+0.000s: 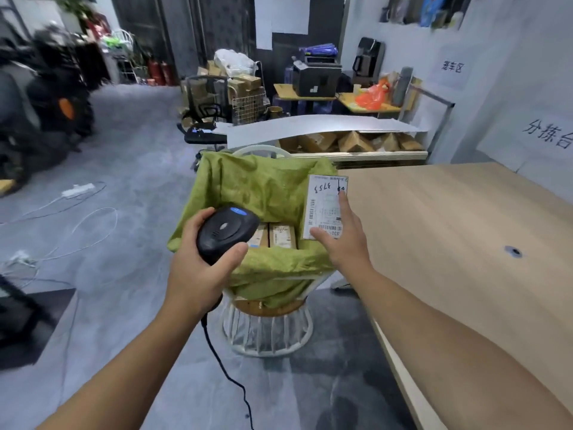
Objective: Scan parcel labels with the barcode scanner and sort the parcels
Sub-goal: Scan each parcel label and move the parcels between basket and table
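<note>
Green cloth [248,187] lines the white wire basket [269,333], two brown parcels [274,235] lying inside. Left grip [201,271] clasps the barcode scanner [226,231]; right grip [344,243] pinches a labelled parcel [324,206] over the basket's right rim, beside the left edge of the worktop [465,228].

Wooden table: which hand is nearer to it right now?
Right. The right hand, holding a labelled parcel, is at the left edge of the table; the left hand, gripping the scanner, is across the green-lined basket.

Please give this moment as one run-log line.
left hand: grips black corded barcode scanner | right hand: holds white-labelled parcel by green-lined white basket
</note>
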`<state>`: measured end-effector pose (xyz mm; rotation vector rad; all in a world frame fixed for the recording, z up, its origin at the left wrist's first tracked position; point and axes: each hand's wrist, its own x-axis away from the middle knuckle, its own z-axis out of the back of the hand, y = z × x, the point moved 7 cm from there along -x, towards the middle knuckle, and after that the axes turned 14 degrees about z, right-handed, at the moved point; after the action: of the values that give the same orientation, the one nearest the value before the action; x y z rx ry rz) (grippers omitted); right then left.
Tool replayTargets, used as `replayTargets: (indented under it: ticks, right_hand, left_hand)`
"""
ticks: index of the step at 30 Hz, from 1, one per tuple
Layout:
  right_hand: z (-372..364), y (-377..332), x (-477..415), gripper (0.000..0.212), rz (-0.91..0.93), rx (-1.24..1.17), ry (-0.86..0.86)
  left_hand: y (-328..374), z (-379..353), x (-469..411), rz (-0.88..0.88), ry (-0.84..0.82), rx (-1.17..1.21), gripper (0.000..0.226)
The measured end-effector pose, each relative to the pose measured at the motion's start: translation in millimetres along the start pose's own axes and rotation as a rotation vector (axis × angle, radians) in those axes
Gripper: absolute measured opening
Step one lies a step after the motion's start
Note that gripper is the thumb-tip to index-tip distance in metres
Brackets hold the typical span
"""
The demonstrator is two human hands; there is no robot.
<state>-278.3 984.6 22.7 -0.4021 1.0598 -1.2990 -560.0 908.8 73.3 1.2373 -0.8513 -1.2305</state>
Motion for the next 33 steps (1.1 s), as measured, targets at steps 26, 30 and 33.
replayTargets:
  ticks: [26,30,33]
  right_hand:
    - [-301.7,172.1,-151.1,0.089,-0.430,-0.221,-0.617]
    - [-353.4,205.9,-157.0,0.092,-0.498,-0.247,-0.715]
    - [-385.0,225.5,-162.8,0.091,-0.549,-0.262,-0.785]
  left_hand:
    - [-100.8,-24.0,-272.4,0.314,0.193,-0.138,0.053]
    - [-140.0,-38.0,-304.3,0.433,0.215,-0.184,0.052]
    - [-173.9,-43.3,-317.5,0.517,0.215,-0.226,0.059]
